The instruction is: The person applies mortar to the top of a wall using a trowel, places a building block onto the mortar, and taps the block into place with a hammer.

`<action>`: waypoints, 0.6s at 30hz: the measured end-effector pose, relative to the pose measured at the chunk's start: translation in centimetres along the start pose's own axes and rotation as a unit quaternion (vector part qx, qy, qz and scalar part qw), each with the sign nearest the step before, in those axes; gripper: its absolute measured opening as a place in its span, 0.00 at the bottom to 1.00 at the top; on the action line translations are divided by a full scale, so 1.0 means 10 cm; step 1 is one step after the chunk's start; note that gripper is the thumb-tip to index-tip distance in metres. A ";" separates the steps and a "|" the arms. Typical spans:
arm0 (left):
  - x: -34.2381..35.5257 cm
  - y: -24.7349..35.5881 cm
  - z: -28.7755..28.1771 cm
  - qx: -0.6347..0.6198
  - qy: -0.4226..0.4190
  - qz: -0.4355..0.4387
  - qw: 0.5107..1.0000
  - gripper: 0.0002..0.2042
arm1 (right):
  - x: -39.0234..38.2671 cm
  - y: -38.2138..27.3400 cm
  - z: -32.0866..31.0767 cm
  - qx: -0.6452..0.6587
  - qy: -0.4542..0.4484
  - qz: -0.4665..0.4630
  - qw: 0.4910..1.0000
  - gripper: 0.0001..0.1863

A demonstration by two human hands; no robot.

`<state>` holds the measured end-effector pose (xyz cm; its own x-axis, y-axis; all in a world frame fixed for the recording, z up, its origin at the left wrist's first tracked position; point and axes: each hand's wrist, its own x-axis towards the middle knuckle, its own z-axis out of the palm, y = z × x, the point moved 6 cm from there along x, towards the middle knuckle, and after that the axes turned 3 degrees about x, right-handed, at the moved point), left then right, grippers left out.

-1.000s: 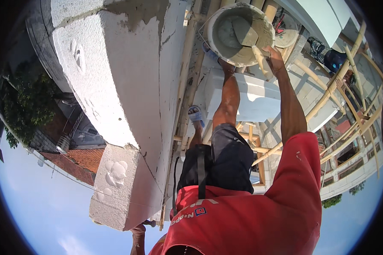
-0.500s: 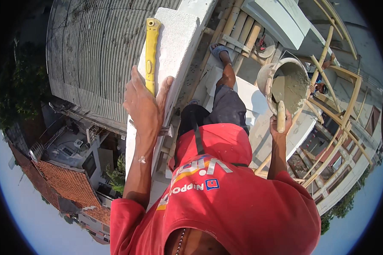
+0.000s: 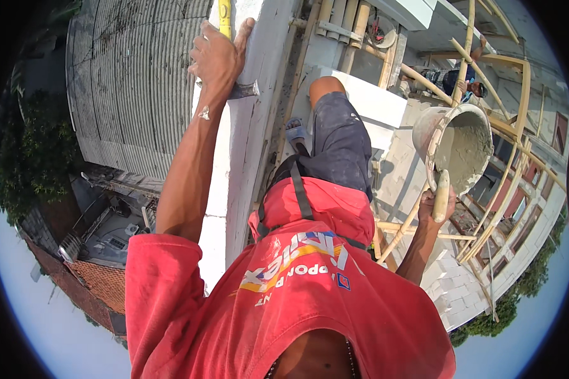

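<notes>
My left hand (image 3: 216, 60) lies over the top of a white block wall (image 3: 243, 136), thumb and fingers spread, fingers bent toward its left edge. Beneath the palm is a hammer: its yellow handle (image 3: 225, 18) sticks out past the fingers, and its metal head (image 3: 244, 90) shows beside the wrist. At the right, my right hand (image 3: 431, 208) is closed at the near rim of a bucket (image 3: 428, 142) tilted toward me. Grey mortar (image 3: 464, 151) coats its inside. A trowel's pale wooden handle (image 3: 441, 194) leans out over that hand; its blade is hidden.
Left of the wall is a corrugated roof (image 3: 139, 82), with houses far below. Bamboo poles (image 3: 423, 82) and a wooden frame (image 3: 521, 95) stand to the right, where another person (image 3: 464, 85) is partly visible. A second bucket (image 3: 382, 31) sits at the far side.
The bucket has moved right and nearer in the picture with my right hand. My left hand and the hammer appear farther up as my view shifts. My legs have changed stance.
</notes>
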<state>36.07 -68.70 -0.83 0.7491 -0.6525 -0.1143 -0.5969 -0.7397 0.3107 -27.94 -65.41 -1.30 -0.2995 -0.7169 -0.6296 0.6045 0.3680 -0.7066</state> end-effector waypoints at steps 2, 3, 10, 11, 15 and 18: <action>0.04 0.07 0.00 -0.002 -0.008 -0.002 1.000 0.56 | 0.00 0.00 -0.08 -0.020 -0.032 -0.017 0.999 0.17; 0.05 0.07 -0.01 0.004 0.003 0.002 1.000 0.56 | 0.00 0.04 -0.12 -0.008 -0.044 0.000 0.999 0.17; -0.11 0.27 -0.21 0.013 -0.016 -0.033 0.999 0.59 | -0.20 0.45 -0.11 0.018 -0.050 0.089 0.995 0.11; -0.12 0.29 -0.23 0.015 -0.021 -0.035 0.999 0.61 | -0.25 0.51 -0.08 0.005 -0.026 0.097 0.995 0.12; 0.00 0.20 -0.22 0.020 -0.024 -0.016 0.999 0.66 | -0.37 0.77 -0.17 -0.027 0.000 0.113 0.993 0.15; 0.12 0.03 -0.15 -0.060 -0.101 -0.046 0.992 0.67 | -0.51 0.87 -0.33 -0.048 -0.039 0.121 0.991 0.16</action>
<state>37.20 -69.52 0.51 0.7193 -0.6115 -0.3295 -0.4812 -0.7808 0.3986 -23.56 -56.61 -5.33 -0.0951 -0.6430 -0.7599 0.5768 0.5866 -0.5685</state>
